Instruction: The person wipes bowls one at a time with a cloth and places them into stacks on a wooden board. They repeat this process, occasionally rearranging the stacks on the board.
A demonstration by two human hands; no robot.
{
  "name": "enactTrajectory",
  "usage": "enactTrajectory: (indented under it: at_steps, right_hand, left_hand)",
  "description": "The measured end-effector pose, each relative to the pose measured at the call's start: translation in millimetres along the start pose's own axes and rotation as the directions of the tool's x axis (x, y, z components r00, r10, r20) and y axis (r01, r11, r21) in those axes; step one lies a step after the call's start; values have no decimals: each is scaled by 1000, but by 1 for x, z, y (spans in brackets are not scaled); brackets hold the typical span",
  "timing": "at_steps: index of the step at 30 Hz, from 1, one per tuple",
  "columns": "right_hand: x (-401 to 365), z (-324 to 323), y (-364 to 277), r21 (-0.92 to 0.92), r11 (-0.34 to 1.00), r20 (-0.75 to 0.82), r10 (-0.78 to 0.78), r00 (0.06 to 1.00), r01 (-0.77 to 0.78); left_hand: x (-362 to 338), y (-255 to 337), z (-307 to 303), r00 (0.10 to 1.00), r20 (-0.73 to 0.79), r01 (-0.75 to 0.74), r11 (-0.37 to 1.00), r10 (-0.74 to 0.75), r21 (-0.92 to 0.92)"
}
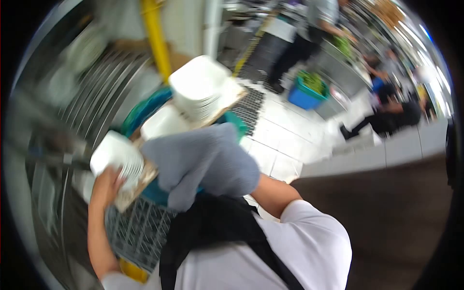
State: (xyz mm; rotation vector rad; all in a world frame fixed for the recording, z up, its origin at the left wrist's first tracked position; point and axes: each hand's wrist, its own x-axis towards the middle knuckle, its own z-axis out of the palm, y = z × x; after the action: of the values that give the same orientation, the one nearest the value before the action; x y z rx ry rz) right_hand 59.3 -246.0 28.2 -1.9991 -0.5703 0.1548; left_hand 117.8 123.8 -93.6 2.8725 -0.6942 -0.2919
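My left hand (107, 186) grips the near side of a stack of white square bowls (116, 154), its fingers bent against the rims. The stack sits tilted at the left end of a light board (133, 193). A grey cloth (203, 159) covers my right hand and hangs from it; the fingers are hidden, and only the forearm (275, 195) shows. Beyond the cloth, a taller stack of white bowls (198, 87) stands at the far end of the board. Between the two stacks is another white dish (164, 123), partly behind the cloth.
Under the board is a green-blue tub (154, 193), with a grey crate (137, 227) nearer me. Blurred metal racking (96, 92) lines the left. A blue bin of greens (309, 92) stands on the white tiled floor (280, 125). Several people work beyond, one standing (314, 29).
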Motion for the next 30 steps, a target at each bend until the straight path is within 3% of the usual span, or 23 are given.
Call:
enactTrajectory:
  at_steps: [1,2,3,5,6,11,16,18,19,22,23,27,29,30]
  right_hand:
    - [-7,21,38,220,965,-146,-113,983,144]
    - [-12,27,57,177,975,-233,-90,968,133]
    - [-15,29,69,94,982,-215,-143,966,166]
    - [-21,30,81,-46,968,-112,-250,962,246]
    - [-25,29,83,-58,968,-133,-250,959,244]
    - [-28,31,88,432,902,35,1,999,-16]
    - [-32,38,102,438,895,13,-98,995,82]
    - [-32,42,107,413,899,-16,-155,988,147]
    - [-32,43,111,401,899,-29,-181,983,177]
    - [-28,49,119,375,895,-72,-231,970,241]
    - [-28,50,120,368,893,-92,-240,966,257]
    - [-34,43,102,448,843,-12,-328,945,299]
    - [-44,21,74,208,925,-70,-309,948,317]
    - [-41,20,71,228,918,-44,-324,945,325]
  left_hand:
    - [2,-9,4,998,-41,-39,999,39,-5]
    - [4,-30,19,979,-146,-144,989,140,-19]
    - [5,11,-14,999,-35,-17,989,12,-149]
    - [-2,6,-9,996,-77,19,948,-46,-317]
    - [-4,9,-13,996,-81,-3,952,-23,-308]
    - [-4,7,-29,1000,9,5,889,-1,-458]
    - [-5,10,-41,1000,17,8,800,2,-600]
    - [-5,19,-24,978,-207,-112,764,-29,-635]
    - [-3,11,-19,978,-209,-106,883,9,-458]
    - [2,26,1,959,-282,-110,949,24,-296]
    - [5,29,3,959,-280,-60,949,-31,-310]
    - [6,36,-2,957,-289,-98,918,-19,-385]
    - [6,34,-4,978,-208,-23,962,-35,-271]
    - [3,32,-5,975,-210,11,962,-71,-274]
